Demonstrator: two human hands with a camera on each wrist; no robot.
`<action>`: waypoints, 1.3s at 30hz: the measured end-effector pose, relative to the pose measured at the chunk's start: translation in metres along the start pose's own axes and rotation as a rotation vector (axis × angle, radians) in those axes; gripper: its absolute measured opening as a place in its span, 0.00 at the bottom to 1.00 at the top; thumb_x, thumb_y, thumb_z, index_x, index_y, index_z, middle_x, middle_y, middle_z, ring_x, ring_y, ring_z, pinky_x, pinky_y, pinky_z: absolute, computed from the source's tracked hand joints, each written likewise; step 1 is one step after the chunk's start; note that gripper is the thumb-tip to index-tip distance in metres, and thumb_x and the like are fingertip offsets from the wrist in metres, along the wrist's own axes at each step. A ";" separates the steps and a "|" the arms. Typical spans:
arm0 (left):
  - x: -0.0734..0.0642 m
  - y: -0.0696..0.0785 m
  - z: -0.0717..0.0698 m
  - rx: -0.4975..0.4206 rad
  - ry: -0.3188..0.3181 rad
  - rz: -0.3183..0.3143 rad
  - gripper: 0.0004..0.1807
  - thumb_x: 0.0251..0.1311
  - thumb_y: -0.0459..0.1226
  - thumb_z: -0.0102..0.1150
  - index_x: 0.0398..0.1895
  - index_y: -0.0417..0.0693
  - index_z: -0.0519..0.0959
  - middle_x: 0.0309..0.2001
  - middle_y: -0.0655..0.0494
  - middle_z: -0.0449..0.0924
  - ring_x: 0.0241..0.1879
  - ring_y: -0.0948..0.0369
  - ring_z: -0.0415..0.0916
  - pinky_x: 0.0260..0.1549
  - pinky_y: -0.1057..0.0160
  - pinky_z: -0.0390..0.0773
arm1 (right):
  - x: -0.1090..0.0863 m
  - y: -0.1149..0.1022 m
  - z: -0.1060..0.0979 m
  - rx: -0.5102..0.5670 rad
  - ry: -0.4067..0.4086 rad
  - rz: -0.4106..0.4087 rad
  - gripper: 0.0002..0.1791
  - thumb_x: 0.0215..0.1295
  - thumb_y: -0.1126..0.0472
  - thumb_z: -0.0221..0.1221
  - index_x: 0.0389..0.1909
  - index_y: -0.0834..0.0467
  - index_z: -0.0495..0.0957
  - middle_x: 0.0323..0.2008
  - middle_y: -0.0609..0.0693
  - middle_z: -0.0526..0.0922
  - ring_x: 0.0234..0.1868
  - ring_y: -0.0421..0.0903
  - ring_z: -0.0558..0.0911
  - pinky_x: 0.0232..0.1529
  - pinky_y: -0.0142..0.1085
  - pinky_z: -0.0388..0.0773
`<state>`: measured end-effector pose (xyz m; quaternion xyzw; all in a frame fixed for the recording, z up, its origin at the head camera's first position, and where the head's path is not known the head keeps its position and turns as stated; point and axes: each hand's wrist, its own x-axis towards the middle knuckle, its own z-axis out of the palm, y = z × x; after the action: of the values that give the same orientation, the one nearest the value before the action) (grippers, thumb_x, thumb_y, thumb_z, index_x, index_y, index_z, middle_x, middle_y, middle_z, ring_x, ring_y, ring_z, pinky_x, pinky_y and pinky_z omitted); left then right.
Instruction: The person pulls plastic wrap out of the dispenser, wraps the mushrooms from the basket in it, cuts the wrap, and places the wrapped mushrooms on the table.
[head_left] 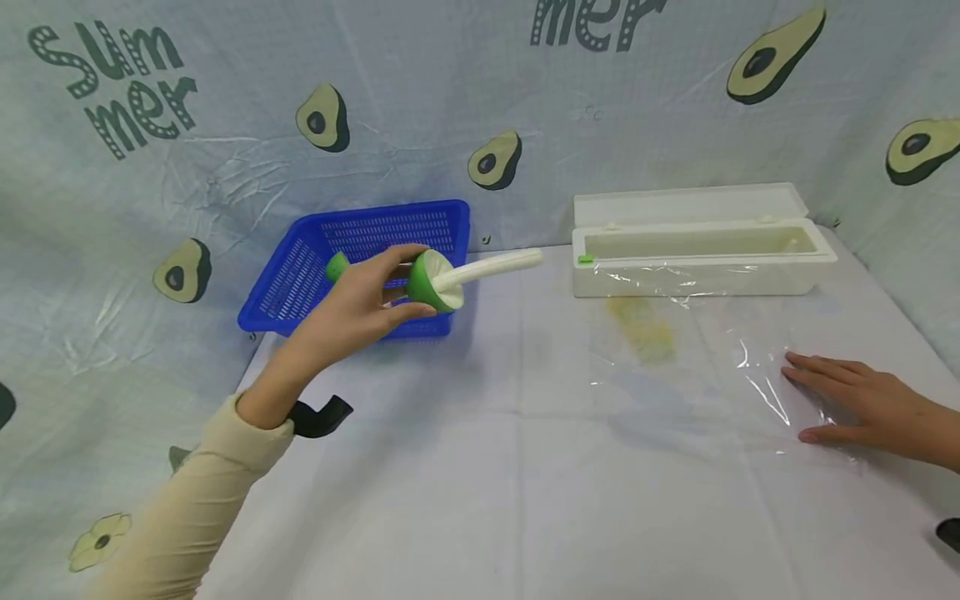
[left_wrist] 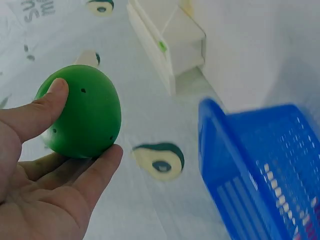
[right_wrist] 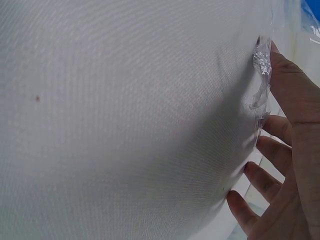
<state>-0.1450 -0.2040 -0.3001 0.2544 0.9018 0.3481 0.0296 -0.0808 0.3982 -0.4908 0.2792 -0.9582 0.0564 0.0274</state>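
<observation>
In the head view my left hand (head_left: 360, 296) holds a mushroom-shaped thing (head_left: 435, 283) by its domed green cap, above the front of the blue basket. The cap's underside is pale, and a long white stem points right. The left wrist view shows thumb and fingers around the smooth green cap (left_wrist: 95, 112), which has small dark dots. My right hand (head_left: 870, 404) rests with fingers extended on the right edge of a clear plastic film (head_left: 720, 383) spread over the table. That film runs from the front of a white lidded box (head_left: 697, 279).
The blue basket (head_left: 273, 312) stands at the back left, with a green thing (head_left: 337, 266) in it. The white box's lid (head_left: 690, 207) is raised, and a green slider (head_left: 586, 259) sits at its left. A yellowish patch (head_left: 645, 331) shows through the film. An avocado-print curtain (head_left: 420, 108) hangs behind.
</observation>
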 end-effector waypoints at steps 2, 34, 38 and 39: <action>0.004 0.005 0.011 -0.020 -0.010 0.023 0.39 0.60 0.29 0.70 0.73 0.38 0.63 0.65 0.42 0.72 0.63 0.46 0.75 0.60 0.54 0.76 | 0.000 0.000 0.001 -0.009 -0.005 0.002 0.63 0.45 0.43 0.77 0.80 0.54 0.54 0.81 0.40 0.45 0.60 0.62 0.68 0.50 0.66 0.73; 0.102 0.038 0.192 -0.076 -0.200 0.204 0.39 0.58 0.37 0.74 0.71 0.35 0.66 0.61 0.48 0.77 0.53 0.59 0.77 0.54 0.68 0.77 | 0.005 0.002 0.005 0.021 -0.006 0.004 0.61 0.44 0.43 0.78 0.78 0.56 0.59 0.80 0.39 0.48 0.59 0.63 0.70 0.49 0.65 0.74; 0.112 0.042 0.204 -0.030 -0.226 0.207 0.40 0.58 0.39 0.74 0.71 0.38 0.67 0.61 0.51 0.77 0.53 0.62 0.76 0.52 0.75 0.73 | 0.004 0.001 0.006 0.016 -0.030 0.028 0.60 0.44 0.43 0.78 0.77 0.58 0.59 0.81 0.48 0.52 0.59 0.64 0.70 0.50 0.66 0.73; 0.114 0.043 0.207 -0.024 -0.236 0.209 0.40 0.58 0.39 0.74 0.71 0.38 0.67 0.61 0.52 0.76 0.53 0.63 0.75 0.51 0.77 0.72 | 0.004 0.001 0.006 0.016 -0.042 0.040 0.60 0.45 0.43 0.78 0.77 0.59 0.59 0.80 0.51 0.53 0.59 0.64 0.70 0.50 0.66 0.73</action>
<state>-0.1777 0.0041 -0.4145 0.3856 0.8565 0.3276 0.1021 -0.0843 0.3963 -0.4961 0.2614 -0.9634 0.0589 0.0037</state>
